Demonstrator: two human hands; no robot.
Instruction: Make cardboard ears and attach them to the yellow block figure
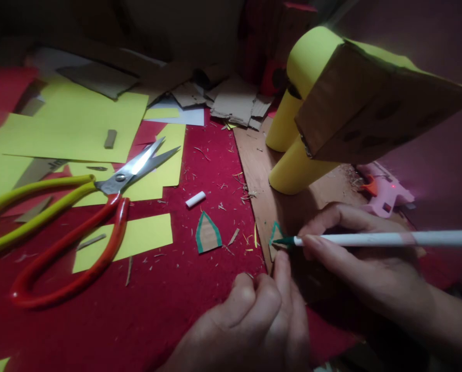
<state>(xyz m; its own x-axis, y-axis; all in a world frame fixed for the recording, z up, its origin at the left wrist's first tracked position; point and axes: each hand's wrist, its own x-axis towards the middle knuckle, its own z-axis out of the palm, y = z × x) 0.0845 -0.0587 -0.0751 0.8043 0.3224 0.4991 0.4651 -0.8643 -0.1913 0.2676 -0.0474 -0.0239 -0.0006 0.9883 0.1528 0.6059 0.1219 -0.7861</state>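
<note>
Down on brown wooden board, touching pointed green-edged cardboard piece just ahead of curled left hand, with unclear hold. Gripping white green-tipped marker in right hand, alongside!

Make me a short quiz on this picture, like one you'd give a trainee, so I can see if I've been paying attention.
1. Multiple choice: what holds the white-barrelled marker with a green tip?
a) the left hand
b) the right hand
c) neither hand

2. True or false: the metal scissors with yellow and red handles lie with their blades fully closed.

3. Fill in the colour: the pointed brown cardboard piece edged in green, left of the flat brown wooden board, lies on a ____ surface.

Key: 1. b; 2. false, the blades are spread apart; 3. red.
</note>
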